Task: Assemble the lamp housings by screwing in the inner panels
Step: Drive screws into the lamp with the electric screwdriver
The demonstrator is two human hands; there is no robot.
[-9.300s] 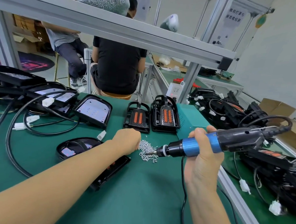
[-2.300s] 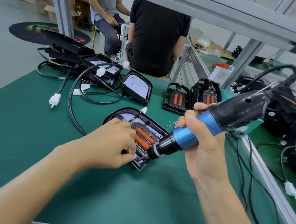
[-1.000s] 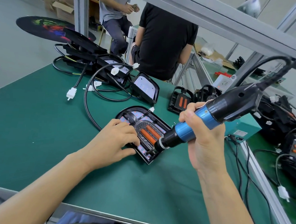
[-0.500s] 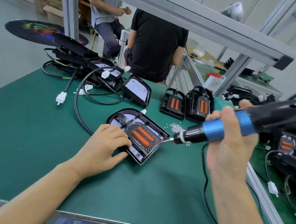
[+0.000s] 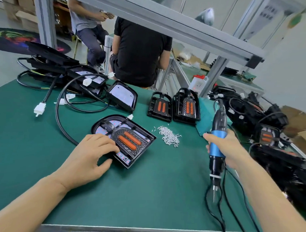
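A black lamp housing [image 5: 123, 139] with an inner panel showing two orange strips lies on the green mat. My left hand [image 5: 92, 152] rests on its near left side, fingers spread over the edge and thumb on the mat. My right hand [image 5: 224, 147] grips a blue and black electric screwdriver [image 5: 216, 151], bit pointing down toward me, away from the housing. A heap of small silver screws [image 5: 169, 135] lies between the housing and the screwdriver.
Two more inner panels [image 5: 160, 107] [image 5: 187, 106] stand behind the screws. Housings with cables [image 5: 80, 82] pile up at the back left, more black units [image 5: 263, 116] at the right. A green box [image 5: 205, 116] sits behind my right hand. Two people sit beyond the bench.
My right hand has pulled the screwdriver away from the housing to the right and turned it so the bit points down toward me. My left hand stays on the housing.
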